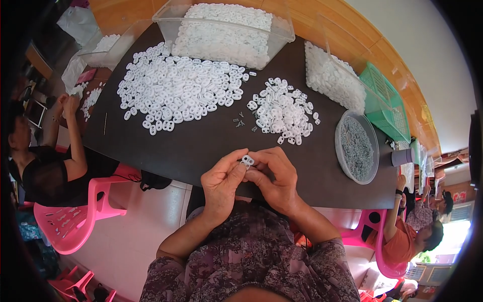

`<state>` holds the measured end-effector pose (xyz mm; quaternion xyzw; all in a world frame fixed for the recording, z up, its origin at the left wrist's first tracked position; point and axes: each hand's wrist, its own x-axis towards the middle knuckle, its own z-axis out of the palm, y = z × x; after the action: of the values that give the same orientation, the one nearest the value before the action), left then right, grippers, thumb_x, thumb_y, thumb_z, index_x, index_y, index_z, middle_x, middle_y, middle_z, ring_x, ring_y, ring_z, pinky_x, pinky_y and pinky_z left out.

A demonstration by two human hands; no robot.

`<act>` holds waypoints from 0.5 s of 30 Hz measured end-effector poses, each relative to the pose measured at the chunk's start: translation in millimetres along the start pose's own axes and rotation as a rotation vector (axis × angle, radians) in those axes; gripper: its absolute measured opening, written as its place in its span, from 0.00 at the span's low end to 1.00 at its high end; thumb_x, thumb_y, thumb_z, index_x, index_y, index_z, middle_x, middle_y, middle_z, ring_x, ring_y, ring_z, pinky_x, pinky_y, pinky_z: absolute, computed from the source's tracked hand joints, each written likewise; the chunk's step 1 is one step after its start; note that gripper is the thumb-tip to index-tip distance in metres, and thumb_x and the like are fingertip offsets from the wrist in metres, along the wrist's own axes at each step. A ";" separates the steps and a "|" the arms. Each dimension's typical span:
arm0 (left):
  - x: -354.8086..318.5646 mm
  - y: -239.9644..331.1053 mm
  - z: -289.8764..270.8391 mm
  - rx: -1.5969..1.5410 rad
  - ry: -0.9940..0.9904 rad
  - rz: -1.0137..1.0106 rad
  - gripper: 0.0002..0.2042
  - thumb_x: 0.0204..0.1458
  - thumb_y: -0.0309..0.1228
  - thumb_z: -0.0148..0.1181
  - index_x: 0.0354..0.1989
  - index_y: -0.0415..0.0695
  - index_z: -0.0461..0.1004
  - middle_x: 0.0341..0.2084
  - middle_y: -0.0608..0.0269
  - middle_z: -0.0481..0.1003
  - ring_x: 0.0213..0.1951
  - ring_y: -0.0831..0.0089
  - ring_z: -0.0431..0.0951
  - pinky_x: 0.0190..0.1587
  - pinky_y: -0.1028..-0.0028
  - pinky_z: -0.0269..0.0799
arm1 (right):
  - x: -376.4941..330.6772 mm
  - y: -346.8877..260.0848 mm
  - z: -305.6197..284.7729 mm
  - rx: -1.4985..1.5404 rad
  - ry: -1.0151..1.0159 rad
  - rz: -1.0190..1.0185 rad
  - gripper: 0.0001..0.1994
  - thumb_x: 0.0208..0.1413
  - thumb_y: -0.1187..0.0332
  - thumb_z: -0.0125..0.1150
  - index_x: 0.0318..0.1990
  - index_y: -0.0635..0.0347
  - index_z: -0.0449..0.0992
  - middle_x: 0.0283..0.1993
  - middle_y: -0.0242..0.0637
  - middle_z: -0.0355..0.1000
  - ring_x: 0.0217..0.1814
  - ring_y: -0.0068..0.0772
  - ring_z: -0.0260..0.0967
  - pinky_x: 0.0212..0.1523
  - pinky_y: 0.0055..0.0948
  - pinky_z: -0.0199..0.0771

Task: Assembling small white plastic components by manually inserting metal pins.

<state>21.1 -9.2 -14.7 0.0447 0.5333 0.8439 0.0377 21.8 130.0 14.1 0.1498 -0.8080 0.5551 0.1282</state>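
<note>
A small white oval plastic piece with two holes [247, 159] is held above the table's near edge. My left hand [220, 185] pinches it between thumb and fingers. Closed too, my right hand [277, 180] grips the same piece from its other side. The fingertips cover its lower part, so anything smaller between them cannot be made out. Beyond the hands lies a small pile of white pieces [282, 116] with grey screws among it. A few loose screws [239, 122] rest just left of that pile.
A larger heap of white two-hole pieces [176, 88] spreads over the dark table [166, 151]. Clear bins [173, 20] of white pieces stand behind. At right are a round tub of screws [356, 146], a green basket [385, 100] and a grey cup [401, 157]. People sit at both sides.
</note>
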 end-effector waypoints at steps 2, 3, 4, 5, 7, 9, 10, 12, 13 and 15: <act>0.6 4.3 3.2 -0.019 0.004 -0.011 0.14 0.59 0.24 0.52 0.53 0.35 0.70 0.35 0.62 0.77 0.35 0.81 0.76 0.38 0.82 0.73 | 0.7 0.4 0.3 -0.122 0.030 -0.101 0.17 0.43 0.82 0.65 0.44 0.66 0.74 0.38 0.40 0.69 0.32 0.31 0.70 0.29 0.25 0.73; 0.8 6.4 4.6 -0.039 0.009 -0.020 0.14 0.59 0.24 0.52 0.53 0.35 0.70 0.36 0.62 0.77 0.37 0.81 0.76 0.39 0.82 0.73 | 1.3 1.2 -0.1 -0.121 0.031 -0.100 0.17 0.43 0.82 0.65 0.44 0.66 0.74 0.38 0.40 0.69 0.32 0.31 0.70 0.29 0.25 0.73; 0.6 7.1 4.9 -0.038 0.008 -0.021 0.14 0.59 0.24 0.52 0.53 0.35 0.70 0.36 0.62 0.77 0.37 0.81 0.76 0.39 0.82 0.73 | 2.0 2.5 -0.7 -0.195 0.042 -0.153 0.18 0.41 0.82 0.65 0.43 0.65 0.74 0.37 0.40 0.69 0.32 0.33 0.69 0.29 0.26 0.71; 0.4 7.4 5.2 -0.037 0.002 -0.034 0.14 0.59 0.24 0.52 0.53 0.35 0.70 0.37 0.61 0.77 0.37 0.80 0.76 0.40 0.82 0.73 | 2.1 3.6 -1.1 -0.269 0.053 -0.206 0.19 0.39 0.81 0.66 0.43 0.65 0.74 0.37 0.41 0.70 0.32 0.35 0.67 0.28 0.28 0.70; 0.4 8.5 6.1 -0.036 -0.006 -0.047 0.14 0.59 0.25 0.51 0.53 0.36 0.70 0.38 0.60 0.77 0.38 0.80 0.76 0.40 0.82 0.73 | 1.5 4.7 -0.1 -0.264 0.075 -0.215 0.19 0.38 0.81 0.66 0.42 0.65 0.75 0.36 0.40 0.70 0.31 0.36 0.66 0.28 0.29 0.68; 0.0 9.6 6.5 -0.035 -0.004 -0.074 0.14 0.59 0.26 0.51 0.52 0.35 0.71 0.38 0.60 0.76 0.37 0.80 0.76 0.41 0.82 0.72 | 0.3 5.6 0.3 -0.258 0.097 -0.223 0.19 0.37 0.81 0.66 0.42 0.64 0.75 0.35 0.40 0.71 0.30 0.36 0.65 0.28 0.30 0.66; 0.3 8.0 5.5 -0.034 -0.005 -0.075 0.14 0.59 0.26 0.51 0.52 0.35 0.71 0.38 0.60 0.76 0.37 0.80 0.76 0.41 0.82 0.72 | -0.4 5.9 0.1 -0.247 0.101 -0.211 0.18 0.37 0.81 0.66 0.41 0.64 0.75 0.35 0.40 0.71 0.30 0.36 0.65 0.28 0.29 0.67; 1.3 3.5 2.9 0.028 -0.026 -0.016 0.13 0.59 0.26 0.52 0.51 0.36 0.72 0.39 0.61 0.76 0.38 0.81 0.75 0.42 0.82 0.71 | -1.6 5.6 -0.5 -0.236 0.108 -0.198 0.18 0.37 0.81 0.67 0.41 0.64 0.75 0.35 0.39 0.71 0.30 0.35 0.65 0.28 0.29 0.67; 1.5 3.6 3.3 0.028 -0.027 -0.017 0.13 0.59 0.26 0.52 0.51 0.36 0.72 0.39 0.61 0.76 0.38 0.81 0.75 0.42 0.82 0.71 | -2.0 4.8 -0.5 -0.222 0.114 -0.184 0.18 0.37 0.81 0.67 0.41 0.64 0.75 0.35 0.39 0.71 0.30 0.35 0.65 0.28 0.29 0.67; 2.5 4.2 4.4 0.094 -0.032 0.019 0.13 0.58 0.25 0.53 0.50 0.36 0.74 0.38 0.64 0.75 0.38 0.82 0.73 0.42 0.83 0.69 | -2.9 5.0 -0.8 -0.208 0.121 -0.170 0.18 0.37 0.81 0.67 0.41 0.64 0.75 0.35 0.39 0.71 0.30 0.35 0.65 0.28 0.29 0.67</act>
<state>19.1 -6.9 -8.9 0.0649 0.5713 0.8174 0.0361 22.6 132.6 9.0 0.1698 -0.8364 0.4637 0.2380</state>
